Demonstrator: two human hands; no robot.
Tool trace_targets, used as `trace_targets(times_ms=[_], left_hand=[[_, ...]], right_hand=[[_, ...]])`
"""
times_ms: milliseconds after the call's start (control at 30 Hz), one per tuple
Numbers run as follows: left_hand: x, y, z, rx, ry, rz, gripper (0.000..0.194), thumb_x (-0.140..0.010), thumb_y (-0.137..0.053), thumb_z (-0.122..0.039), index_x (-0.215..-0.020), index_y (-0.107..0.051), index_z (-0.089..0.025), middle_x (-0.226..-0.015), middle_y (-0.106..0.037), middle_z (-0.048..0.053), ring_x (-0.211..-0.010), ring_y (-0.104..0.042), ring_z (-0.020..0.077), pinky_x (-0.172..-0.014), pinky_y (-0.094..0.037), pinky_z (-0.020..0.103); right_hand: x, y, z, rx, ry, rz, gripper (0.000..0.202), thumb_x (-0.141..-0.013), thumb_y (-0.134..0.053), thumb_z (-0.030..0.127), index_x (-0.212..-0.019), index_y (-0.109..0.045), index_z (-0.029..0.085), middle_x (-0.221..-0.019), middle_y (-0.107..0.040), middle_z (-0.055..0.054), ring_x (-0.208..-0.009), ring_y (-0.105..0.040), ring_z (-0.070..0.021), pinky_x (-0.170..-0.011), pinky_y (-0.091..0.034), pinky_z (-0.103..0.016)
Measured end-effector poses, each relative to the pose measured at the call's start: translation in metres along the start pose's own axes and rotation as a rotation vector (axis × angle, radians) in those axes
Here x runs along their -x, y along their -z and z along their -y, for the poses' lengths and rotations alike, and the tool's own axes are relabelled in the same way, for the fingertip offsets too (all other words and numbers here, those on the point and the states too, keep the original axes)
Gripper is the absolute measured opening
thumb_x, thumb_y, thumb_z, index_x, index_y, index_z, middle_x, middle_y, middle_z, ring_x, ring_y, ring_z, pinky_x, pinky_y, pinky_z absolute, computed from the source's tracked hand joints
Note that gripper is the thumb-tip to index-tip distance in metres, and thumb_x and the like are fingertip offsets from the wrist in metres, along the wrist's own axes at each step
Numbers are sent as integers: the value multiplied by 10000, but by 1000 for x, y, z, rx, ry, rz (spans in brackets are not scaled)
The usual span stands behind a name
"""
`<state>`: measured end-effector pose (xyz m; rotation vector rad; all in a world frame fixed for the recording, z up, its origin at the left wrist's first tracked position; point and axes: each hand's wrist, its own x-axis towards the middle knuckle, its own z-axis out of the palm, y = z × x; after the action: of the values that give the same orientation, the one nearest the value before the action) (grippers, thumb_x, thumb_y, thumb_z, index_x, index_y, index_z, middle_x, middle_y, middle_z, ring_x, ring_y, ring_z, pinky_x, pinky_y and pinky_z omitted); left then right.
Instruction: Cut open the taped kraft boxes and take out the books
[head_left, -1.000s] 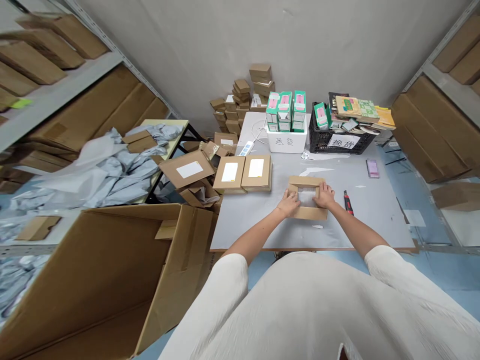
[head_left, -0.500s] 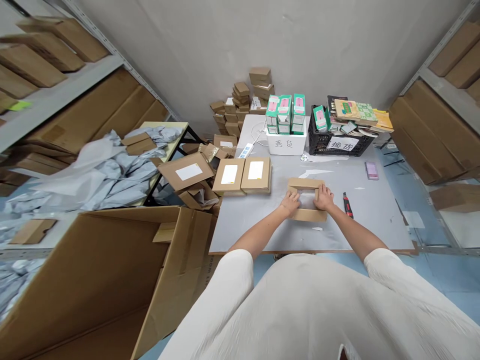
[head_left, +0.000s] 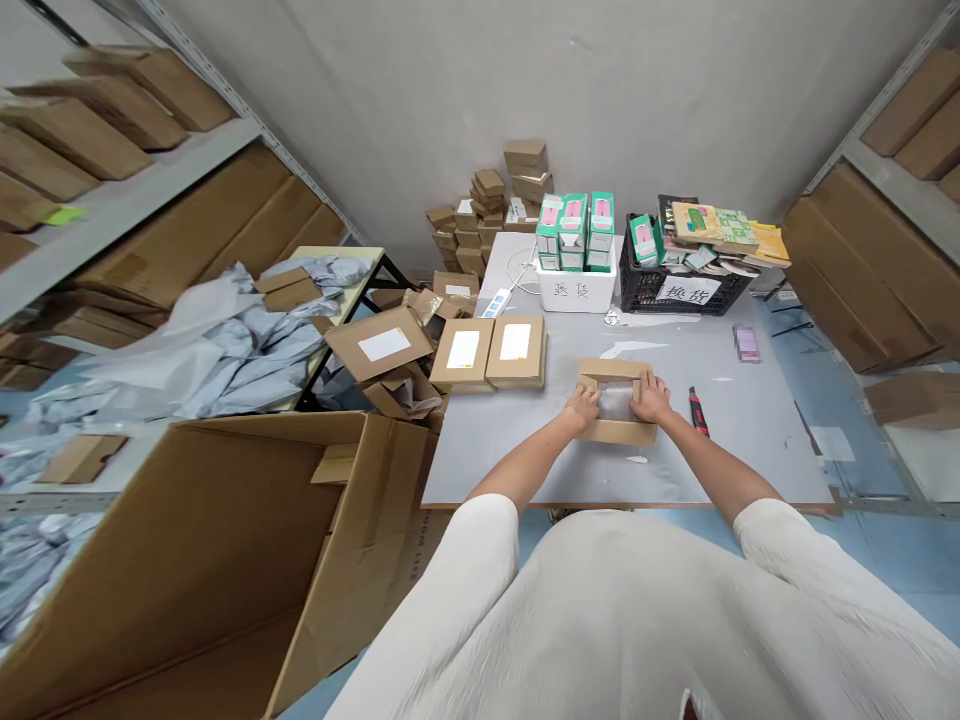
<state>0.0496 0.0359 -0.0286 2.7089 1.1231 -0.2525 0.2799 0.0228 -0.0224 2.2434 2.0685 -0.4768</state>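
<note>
A small brown cardboard box lies on the grey table in front of me, its flaps raised and something clear or greyish inside. My left hand grips the box's left end flap, fingers curled over it. On the opposite end, my right hand is closed round the right flap. A red and black utility knife rests to the right of my right hand. To the left stand two closed cardboard boxes with white labels, side by side.
Behind are a white bin of green-and-pink boxes and a black crate piled with books. A phone-like purple item lies at right. A large open carton stands left of the table. Shelves flank both sides.
The whole view has shifted slightly to the right and down. Both hands stay on the end flaps of the small box, with little visible movement.
</note>
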Motion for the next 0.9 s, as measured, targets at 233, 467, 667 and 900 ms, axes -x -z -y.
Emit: trace_targets(times_ms=[233,467,667,900], left_hand=[[45,13,4,-148,-35,-181,676,-806,-861,-275,-1448,-652,-316,-1698,-457,142,-1584,-353,405,-1309,-206,623],[75,13,21,-48,208,-209,853,-829,-852,-410,-1594,-544,-191,-1681,-459,257,-1640,-285,487,-1345,-108,665],[46,16,35,116,230,-43,1253,-761,-935,-555,-1757,-251,-225,-1756,-342,254,-1473,-553,450,-1212,-432,515],[14,16,47,161,191,81,1516,-650,-959,-644,-1803,-54,-257,-1865,-65,213,-1568,-458,475,-1220,-436,512]], right_hand=[[1,4,-2,-23,3,-2,949,-918,-589,446,-1744,-227,152,-1835,-197,-197,-1624,-255,-416,-1278,-304,-569],[0,2,-3,-43,8,-8,942,-907,-601,442,-1737,-248,170,-1829,-211,-192,-1616,-269,-428,-1268,-314,-589],[-1,9,-6,-59,26,23,911,-907,-595,445,-1725,-289,187,-1833,-218,-179,-1613,-278,-435,-1265,-331,-589],[-2,26,-37,-275,143,-21,860,-889,-549,356,-1720,-381,208,-1754,-408,-143,-1555,-435,-347,-1237,-426,-492]])
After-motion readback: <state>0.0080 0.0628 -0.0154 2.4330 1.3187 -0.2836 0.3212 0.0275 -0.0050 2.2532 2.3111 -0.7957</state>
